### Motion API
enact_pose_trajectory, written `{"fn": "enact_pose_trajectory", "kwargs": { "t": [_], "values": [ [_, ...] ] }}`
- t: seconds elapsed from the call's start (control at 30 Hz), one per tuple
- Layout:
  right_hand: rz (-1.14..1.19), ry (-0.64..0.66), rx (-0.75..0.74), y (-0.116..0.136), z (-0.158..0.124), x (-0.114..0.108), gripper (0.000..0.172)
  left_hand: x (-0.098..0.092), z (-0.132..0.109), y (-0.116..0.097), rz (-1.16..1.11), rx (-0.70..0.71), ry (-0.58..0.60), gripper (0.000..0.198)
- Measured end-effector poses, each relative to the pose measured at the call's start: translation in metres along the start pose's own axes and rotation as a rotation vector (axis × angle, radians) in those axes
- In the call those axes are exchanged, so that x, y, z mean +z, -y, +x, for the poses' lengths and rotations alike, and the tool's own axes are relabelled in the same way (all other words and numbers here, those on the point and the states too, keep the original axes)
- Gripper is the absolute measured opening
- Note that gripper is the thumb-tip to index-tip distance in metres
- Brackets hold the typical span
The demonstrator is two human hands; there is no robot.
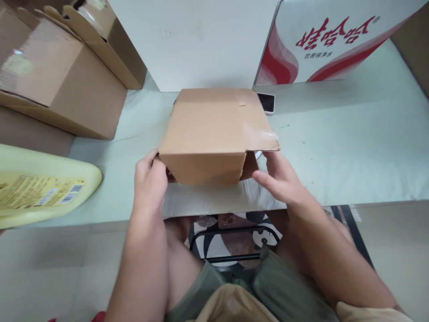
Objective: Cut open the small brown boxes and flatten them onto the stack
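One cardboard box [208, 120] is held near the tabletop's [351, 147] front edge: its left end is clamped by the left hand [150, 179], while at its open right end the right hand [276, 176] is spread, thumb and fingers apart. Behind, space is bounded by a white box [201, 44] and a red-and-white carton [321, 67]. More room is offered toward the right edge; the left is crowded by brown cartons [87, 89] and a yellow bottle [50, 188]. Pale floor [50, 268] is seen below.
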State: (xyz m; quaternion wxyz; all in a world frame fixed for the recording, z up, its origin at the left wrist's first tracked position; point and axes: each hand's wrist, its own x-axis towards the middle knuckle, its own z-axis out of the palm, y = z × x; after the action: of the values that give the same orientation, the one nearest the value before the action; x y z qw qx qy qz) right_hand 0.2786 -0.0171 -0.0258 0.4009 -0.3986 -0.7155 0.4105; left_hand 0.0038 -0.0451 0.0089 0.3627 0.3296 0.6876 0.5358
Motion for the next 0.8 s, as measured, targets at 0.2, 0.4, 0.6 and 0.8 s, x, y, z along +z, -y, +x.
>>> {"fn": "enact_pose_trajectory", "kwargs": {
  "t": [0.2,0.4,0.6,0.8],
  "values": [
    [0.014,-0.103,0.057,0.003,0.001,0.009,0.060,0.007,0.003,0.005,-0.162,-0.003,0.140,0.034],
    [-0.130,-0.315,0.181,0.002,0.004,0.004,0.061,0.009,0.010,0.013,-0.265,0.175,0.130,0.023],
    [0.061,-0.511,0.158,-0.004,0.007,-0.003,0.041,-0.006,-0.002,0.000,-0.296,0.055,0.384,0.025],
    [0.193,-0.514,0.220,-0.013,0.006,-0.005,0.039,-0.015,0.011,0.017,-0.181,0.021,0.277,0.039]
  ]
}}
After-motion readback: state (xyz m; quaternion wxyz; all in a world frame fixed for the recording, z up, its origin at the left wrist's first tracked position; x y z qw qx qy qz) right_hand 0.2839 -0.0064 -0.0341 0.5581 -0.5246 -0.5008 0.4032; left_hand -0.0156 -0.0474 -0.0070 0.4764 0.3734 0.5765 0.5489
